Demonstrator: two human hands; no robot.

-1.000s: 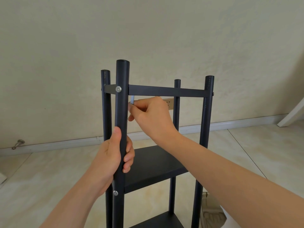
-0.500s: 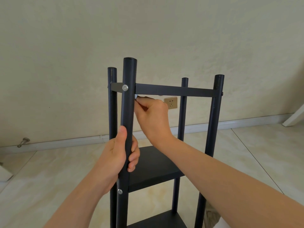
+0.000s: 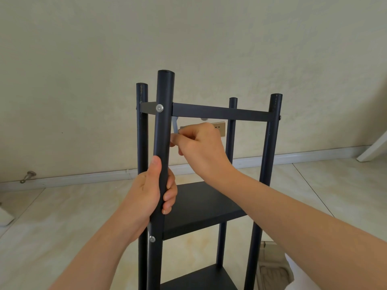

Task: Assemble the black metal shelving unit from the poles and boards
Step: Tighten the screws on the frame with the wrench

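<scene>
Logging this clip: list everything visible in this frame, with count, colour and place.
poles: four, black, upright at the unit's corners
boards: three, black, stacked between the poles
screws: two, silver, on the nearest pole
small tool: one, pale silver, just under the top board, right of the nearest pole
wall socket: one, gold, on the wall behind, partly hidden
door stop: one, grey metal, at the skirting, far left
left hand: one, grips the nearest pole
right hand: one, fingers pinch the small tool
</scene>
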